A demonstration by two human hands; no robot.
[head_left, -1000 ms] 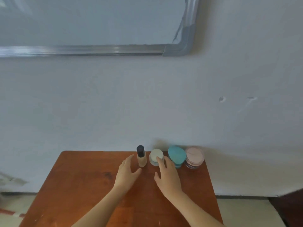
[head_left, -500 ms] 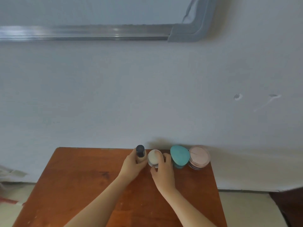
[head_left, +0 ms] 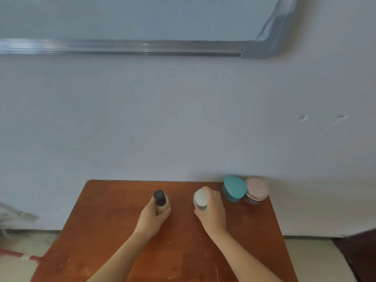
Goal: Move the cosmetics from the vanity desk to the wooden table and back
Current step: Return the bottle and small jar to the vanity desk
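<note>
My left hand (head_left: 155, 215) grips a small bottle with a black cap (head_left: 159, 198); only the cap shows above my fingers. My right hand (head_left: 212, 210) grips a small jar with a pale lid (head_left: 200, 198). Both hands are over the back half of the brown wooden table (head_left: 114, 226). A teal container with an egg-shaped lid (head_left: 233, 188) and a jar with a pink lid (head_left: 256, 189) stand side by side at the table's back right corner, just right of my right hand.
A pale wall (head_left: 183, 119) rises directly behind the table, with a metal-framed board (head_left: 142, 46) mounted high on it. Light floor shows on both sides of the table. A red strip (head_left: 12, 254) lies on the floor at the lower left.
Both hands reached the row of cosmetics and closed on the bottle and the pale-lidded jar. They have since drawn them away from the wall, and the bottle has shifted left.
</note>
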